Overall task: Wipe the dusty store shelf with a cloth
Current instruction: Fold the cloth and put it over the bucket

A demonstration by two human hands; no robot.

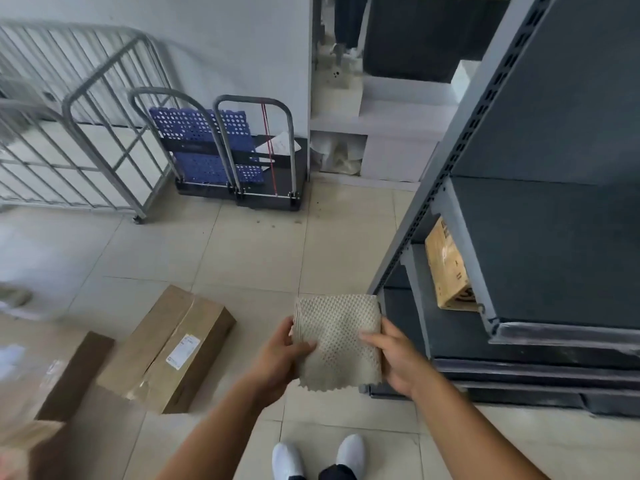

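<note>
A folded cloth was held up between two hands above the tiled floor, just left of a dark store shelf.

The beige, textured cloth was pinched at both side edges: the left hand closed on its left edge with the thumb across the front, the right hand gripping its right edge likewise. A cardboard box sat inside the shelf unit. Another taped carton lay on the floor to the left, white shoes stood below, and folded trolleys leaned against the far wall.
</note>
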